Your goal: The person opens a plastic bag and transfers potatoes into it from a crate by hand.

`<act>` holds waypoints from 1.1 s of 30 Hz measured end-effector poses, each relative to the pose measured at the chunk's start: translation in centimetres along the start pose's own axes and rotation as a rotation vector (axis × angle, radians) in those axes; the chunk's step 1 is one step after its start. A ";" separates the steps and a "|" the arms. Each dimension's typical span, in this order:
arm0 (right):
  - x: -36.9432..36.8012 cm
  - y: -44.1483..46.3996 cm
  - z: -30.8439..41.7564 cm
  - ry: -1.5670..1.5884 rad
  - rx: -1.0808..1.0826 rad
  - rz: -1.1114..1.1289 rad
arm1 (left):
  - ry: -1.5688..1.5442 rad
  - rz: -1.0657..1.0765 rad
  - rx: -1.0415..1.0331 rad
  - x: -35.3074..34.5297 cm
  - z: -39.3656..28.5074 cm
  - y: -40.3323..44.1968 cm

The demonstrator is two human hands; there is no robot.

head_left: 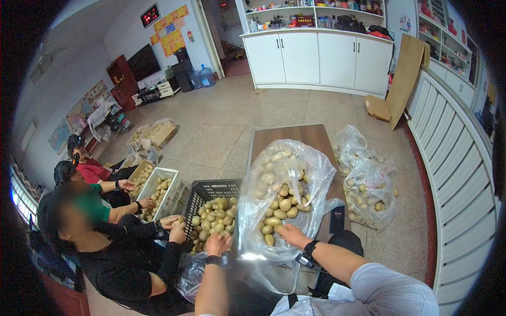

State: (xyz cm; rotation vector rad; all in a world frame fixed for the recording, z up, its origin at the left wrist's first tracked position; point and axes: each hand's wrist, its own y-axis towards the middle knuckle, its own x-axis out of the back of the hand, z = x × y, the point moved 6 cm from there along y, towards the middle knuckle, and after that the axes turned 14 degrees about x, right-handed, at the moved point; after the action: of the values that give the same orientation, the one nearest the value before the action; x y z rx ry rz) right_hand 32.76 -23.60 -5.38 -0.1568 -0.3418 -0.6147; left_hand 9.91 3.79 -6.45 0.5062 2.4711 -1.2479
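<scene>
My left hand (217, 244) is over the near right corner of a black plastic crate (215, 184), its fingers slightly bent and apart beside the kiwifruit (213, 216) in it. I see nothing held there. My right hand (293, 236) reaches into the mouth of a large clear plastic bag (258, 184), which lies on a brown table (316, 138). Its fingers are stretched out, and the tips touch or nearly touch the brownish-green kiwifruit (272, 221) at the bag's near side. A dark band is on each of my wrists.
To my left, a co-worker (121, 258) in black handles a fruit over the crate. Two more people sit beyond, by a white crate (176, 181) and a cardboard box (141, 168). Filled clear bags (369, 184) lie on the floor right of the table. A dark phone-like object (337, 219) is at the table's edge.
</scene>
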 end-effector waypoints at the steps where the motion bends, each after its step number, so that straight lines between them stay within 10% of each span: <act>1: -0.3 0.1 0.3 0.122 -0.032 0.044 | 0.002 -0.005 0.085 -0.9 0.7 -0.5; 9: -1.4 -0.9 3.7 0.554 0.023 0.051 | 0.536 0.446 0.085 -8.0 4.4 -4.5; 12: -2.1 0.2 5.6 0.586 0.093 0.181 | 1.045 0.557 -0.391 -7.8 6.4 -0.1; 14: -1.8 -0.8 9.3 0.548 0.220 0.224 | 0.983 0.569 -0.233 -8.7 7.9 -1.2; 17: -2.4 -3.0 12.6 0.880 -0.187 0.206 | 0.725 0.394 0.266 -12.9 7.6 -10.2; 26: -2.8 -1.3 9.1 0.467 0.148 0.302 | 0.613 0.570 0.349 -12.2 8.8 -7.7; 29: -2.4 -0.9 7.8 0.414 0.125 0.238 | 0.620 0.446 0.286 -11.8 8.4 -6.9; 32: -2.1 -0.9 6.3 0.304 0.190 0.147 | 1.269 0.489 -0.590 -12.3 6.2 -8.5; 33: -1.6 -1.1 7.0 0.193 0.235 0.164 | 1.040 0.503 -0.373 -12.3 5.9 -8.4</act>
State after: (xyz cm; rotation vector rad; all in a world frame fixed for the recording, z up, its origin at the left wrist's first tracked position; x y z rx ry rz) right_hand 29.05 -21.94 0.65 0.0993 -0.2101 -0.4193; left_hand 17.74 -7.69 1.44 1.8727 2.8863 -0.2883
